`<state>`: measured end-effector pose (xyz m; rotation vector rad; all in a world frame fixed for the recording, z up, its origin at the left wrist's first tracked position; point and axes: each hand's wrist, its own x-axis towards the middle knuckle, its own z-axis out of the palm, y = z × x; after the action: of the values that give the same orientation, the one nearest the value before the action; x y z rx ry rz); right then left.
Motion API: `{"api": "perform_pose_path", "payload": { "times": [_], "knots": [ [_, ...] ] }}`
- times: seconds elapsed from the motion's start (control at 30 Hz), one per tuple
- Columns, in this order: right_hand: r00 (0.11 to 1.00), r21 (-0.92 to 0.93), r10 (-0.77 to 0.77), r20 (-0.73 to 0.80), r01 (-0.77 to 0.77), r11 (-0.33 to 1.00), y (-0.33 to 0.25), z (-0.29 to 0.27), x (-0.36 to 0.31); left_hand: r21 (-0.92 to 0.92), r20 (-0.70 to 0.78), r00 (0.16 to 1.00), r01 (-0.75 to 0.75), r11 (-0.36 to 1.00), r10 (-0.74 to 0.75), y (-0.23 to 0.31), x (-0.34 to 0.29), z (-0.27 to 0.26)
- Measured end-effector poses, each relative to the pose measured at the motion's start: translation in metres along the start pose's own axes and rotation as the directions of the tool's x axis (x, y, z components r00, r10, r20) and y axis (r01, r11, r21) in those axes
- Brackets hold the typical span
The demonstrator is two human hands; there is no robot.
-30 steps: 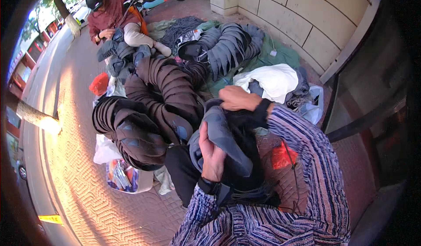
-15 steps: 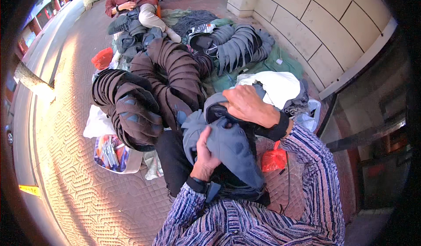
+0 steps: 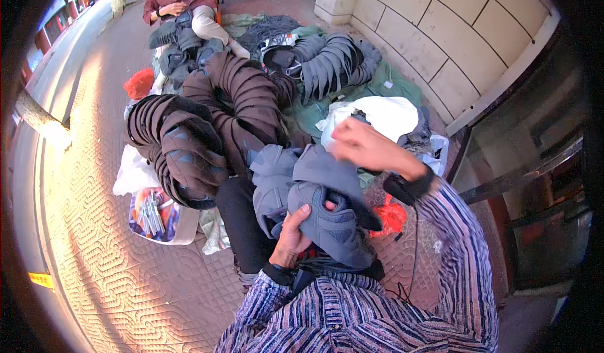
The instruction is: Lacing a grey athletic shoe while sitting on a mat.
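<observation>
My left hand (image 3: 290,235) holds a grey-blue shoe upper (image 3: 330,227) over my lap. The thumb presses on its outside, and a fingertip shows in its opening. More grey uppers (image 3: 272,173) lie against it on the left and behind. My right hand (image 3: 368,145) is raised above the uppers, its fingers curled together and partly blurred. Whether a thin lace runs from that hand cannot be made out. Just behind it lies a white bag (image 3: 399,115).
Nested stacks of brown uppers (image 3: 245,101) and grey uppers (image 3: 333,63) cover the ground ahead, near dark laces (image 3: 270,29). A bag with silver tools (image 3: 151,214) sits left; a red bag (image 3: 390,218) right. Another person (image 3: 182,7) sits beyond, beside a tiled wall (image 3: 434,44).
My right hand has come away from the uppers, up and slightly right. The held upper has turned, with its opening now showing more. The whole view has shifted a little.
</observation>
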<state>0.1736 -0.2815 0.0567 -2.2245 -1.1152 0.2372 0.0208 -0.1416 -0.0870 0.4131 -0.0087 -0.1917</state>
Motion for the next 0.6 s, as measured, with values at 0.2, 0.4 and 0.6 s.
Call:
{"api": "perform_pose_path", "payload": {
  "times": [0.2,0.4,0.6],
  "knots": [
    [0.945,-0.076,0.287,0.154,-0.278,0.957,-0.012,0.028,0.033,0.126,-0.156,0.969,-0.175,0.977,0.193,0.007,0.006,0.022],
    [0.99,-0.283,-0.097,0.1,0.122,0.951,-0.05,-0.021,0.018,0.197,-0.267,0.855,-0.404,0.893,0.445,0.005,0.045,0.079],
    [0.99,-0.69,0.033,0.141,0.074,0.72,-0.054,0.003,-0.03,-0.019,-0.283,0.958,-0.058,0.998,0.05,-0.008,0.063,0.072]
  ]
}}
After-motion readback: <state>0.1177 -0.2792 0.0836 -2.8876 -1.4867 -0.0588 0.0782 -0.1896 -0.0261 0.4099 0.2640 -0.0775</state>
